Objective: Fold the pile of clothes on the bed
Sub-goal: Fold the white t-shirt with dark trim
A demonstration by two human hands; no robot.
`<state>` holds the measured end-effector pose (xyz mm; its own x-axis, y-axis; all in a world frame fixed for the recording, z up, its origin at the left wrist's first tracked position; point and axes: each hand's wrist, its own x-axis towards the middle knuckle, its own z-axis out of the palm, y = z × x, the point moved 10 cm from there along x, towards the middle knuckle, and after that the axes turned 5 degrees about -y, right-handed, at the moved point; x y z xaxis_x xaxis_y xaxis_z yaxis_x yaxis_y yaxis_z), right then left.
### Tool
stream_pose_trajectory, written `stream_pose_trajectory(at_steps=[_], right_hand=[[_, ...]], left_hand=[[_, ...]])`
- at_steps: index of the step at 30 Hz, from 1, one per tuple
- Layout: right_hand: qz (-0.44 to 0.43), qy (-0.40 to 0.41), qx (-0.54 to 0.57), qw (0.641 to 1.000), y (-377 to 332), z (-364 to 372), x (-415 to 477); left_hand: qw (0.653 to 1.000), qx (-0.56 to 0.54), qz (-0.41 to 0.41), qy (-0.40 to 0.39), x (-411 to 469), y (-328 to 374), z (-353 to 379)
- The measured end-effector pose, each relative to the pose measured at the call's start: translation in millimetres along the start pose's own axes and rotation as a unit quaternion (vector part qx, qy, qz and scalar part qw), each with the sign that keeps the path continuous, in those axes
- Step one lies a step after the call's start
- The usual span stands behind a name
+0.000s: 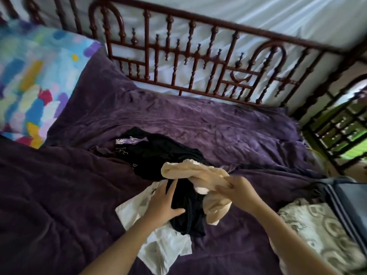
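Observation:
A small pile of clothes lies in the middle of the purple bedspread (198, 120). A black garment with purple print (158, 153) runs from the far side to near me. A cream garment (184, 170) is bunched on top of it, and my right hand (236, 192) pinches its right end. My left hand (162, 203) rests with spread, straight fingers on the black fabric and on a white garment (164, 245) that lies flat beneath it.
A dark red wooden railing (198, 62) borders the far side of the bed. A colourful patterned pillow (33, 84) sits at the far left. At the right lie a grey-and-white patterned cloth (319, 231) and a dark case (349, 197).

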<state>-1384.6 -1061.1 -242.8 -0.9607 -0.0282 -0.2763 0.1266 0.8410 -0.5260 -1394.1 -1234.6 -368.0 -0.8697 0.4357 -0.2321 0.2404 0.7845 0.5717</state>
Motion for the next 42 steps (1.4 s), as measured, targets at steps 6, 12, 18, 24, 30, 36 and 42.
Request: stream_pose_trajectory(at_steps=[6,12,18,24,30,36,42], right_hand=[[-0.165,0.145,0.105,0.970,-84,-143,-66],[-0.234,0.276,0.192,0.912,-118,-256,-124],[-0.125,0.364,0.259,0.886,-38,-306,-137],[-0.113,0.445,0.301,0.836,-23,-317,-169],[-0.113,0.396,0.296,0.862,-15,-293,-154],[-0.048,0.180,0.038,0.982,21,-148,-92],[0.133,-0.227,-0.086,0.961,94,63,-87]], left_hand=[[0.993,0.072,0.020,0.089,9,101,-83],[0.997,-0.060,0.048,0.011,-1,140,-92],[0.981,-0.119,0.059,0.142,-32,147,-186],[0.934,-0.238,0.092,0.248,-71,176,-285],[0.918,-0.257,0.125,0.277,-90,180,-300],[0.989,-0.125,0.076,0.026,-79,101,-176],[0.946,0.104,-0.098,-0.291,-124,-37,6]])
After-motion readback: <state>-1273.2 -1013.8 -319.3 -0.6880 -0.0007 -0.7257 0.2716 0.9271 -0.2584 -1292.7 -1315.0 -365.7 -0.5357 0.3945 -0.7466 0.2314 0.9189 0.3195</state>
